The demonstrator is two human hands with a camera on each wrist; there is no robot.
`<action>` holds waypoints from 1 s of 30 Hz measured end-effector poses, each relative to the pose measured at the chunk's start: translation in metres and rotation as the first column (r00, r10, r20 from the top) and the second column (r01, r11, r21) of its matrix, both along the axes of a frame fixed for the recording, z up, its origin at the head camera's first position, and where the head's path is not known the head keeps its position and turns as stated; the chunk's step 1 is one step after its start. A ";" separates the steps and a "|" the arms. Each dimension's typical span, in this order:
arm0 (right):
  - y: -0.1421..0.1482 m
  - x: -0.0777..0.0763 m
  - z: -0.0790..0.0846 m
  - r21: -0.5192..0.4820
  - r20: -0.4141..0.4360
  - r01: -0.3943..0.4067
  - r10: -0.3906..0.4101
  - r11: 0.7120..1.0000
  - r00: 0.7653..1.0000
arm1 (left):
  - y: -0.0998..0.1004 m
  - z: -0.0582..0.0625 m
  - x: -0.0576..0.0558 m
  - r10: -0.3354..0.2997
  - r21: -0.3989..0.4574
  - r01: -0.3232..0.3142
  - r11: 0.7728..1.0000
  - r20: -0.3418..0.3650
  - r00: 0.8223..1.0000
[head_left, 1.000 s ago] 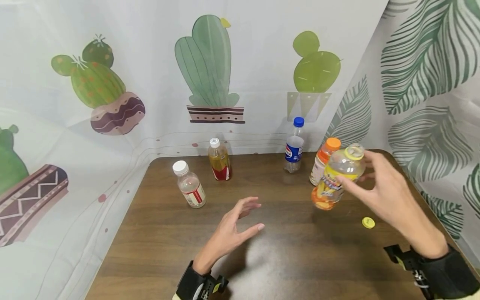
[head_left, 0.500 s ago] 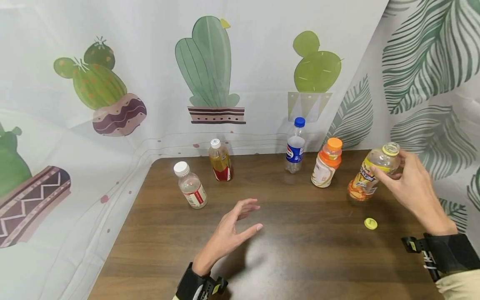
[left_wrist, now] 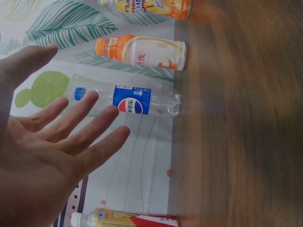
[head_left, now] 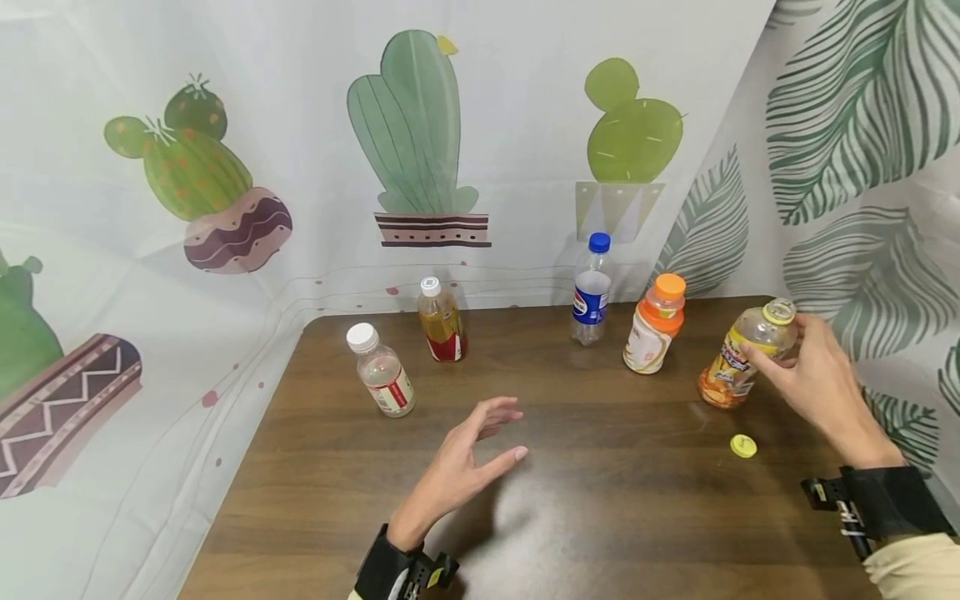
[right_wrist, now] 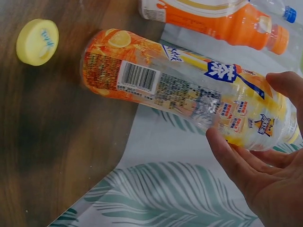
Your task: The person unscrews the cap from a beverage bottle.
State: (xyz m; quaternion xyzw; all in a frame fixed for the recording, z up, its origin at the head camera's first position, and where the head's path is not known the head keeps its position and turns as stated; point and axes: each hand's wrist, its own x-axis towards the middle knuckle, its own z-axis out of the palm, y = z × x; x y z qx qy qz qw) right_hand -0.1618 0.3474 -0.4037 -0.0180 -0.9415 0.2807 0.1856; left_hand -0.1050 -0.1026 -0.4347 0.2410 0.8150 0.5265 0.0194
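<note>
My right hand (head_left: 823, 392) holds a clear plastic drink bottle (head_left: 729, 372) by its upper half, at the table's right side. The bottle has a yellow and orange label, and its mouth is uncapped. In the right wrist view, the thumb lies on one side of the bottle (right_wrist: 156, 78) and the fingers on the other. A loose yellow cap (head_left: 743, 446) lies on the wood in front of it. Fingers spread and thumb apart, my left hand (head_left: 467, 462) hovers over the middle of the table with nothing in it.
Left of the held bottle stand an orange-capped bottle (head_left: 654, 325) and a blue-capped Pepsi bottle (head_left: 591, 292). Farther left are a white-capped bottle of amber drink (head_left: 441, 323) and a clear white-capped bottle (head_left: 381, 371). A printed cloth (head_left: 525, 125) hangs behind the brown table (head_left: 600, 500).
My right hand has carried the uncapped bottle rightward, away from the orange-capped bottle, and lowered it to the table behind the yellow cap. The left hand has stayed in place.
</note>
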 end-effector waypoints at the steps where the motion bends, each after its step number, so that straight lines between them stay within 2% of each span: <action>1: 0.000 0.000 -0.001 0.000 0.002 0.003 -0.003 1.000 1.000 | 0.000 0.000 0.000 0.000 0.000 0.000 1.000 0.002 1.000; 7: -0.001 -0.001 -0.003 0.001 0.035 -0.002 0.002 1.000 0.999 | 0.000 -0.001 0.000 -0.002 -0.002 0.002 1.000 0.011 1.000; 20: 0.001 0.006 -0.004 0.029 0.008 0.026 -0.027 0.999 1.000 | -0.001 -0.003 -0.001 -0.017 0.005 0.017 1.000 0.025 1.000; 24: 0.000 0.011 0.003 0.043 -0.049 0.053 -0.051 0.998 0.997 | -0.002 -0.003 -0.001 -0.017 0.009 0.017 1.000 0.020 1.000; 26: -0.003 0.013 0.009 0.040 -0.114 0.055 -0.050 0.998 0.992 | -0.002 -0.003 -0.001 -0.014 0.007 0.014 1.000 0.018 1.000; 30: -0.016 0.019 0.022 0.025 -0.252 0.056 -0.048 0.998 0.966 | -0.003 -0.002 -0.002 -0.011 0.005 0.011 1.000 0.023 1.000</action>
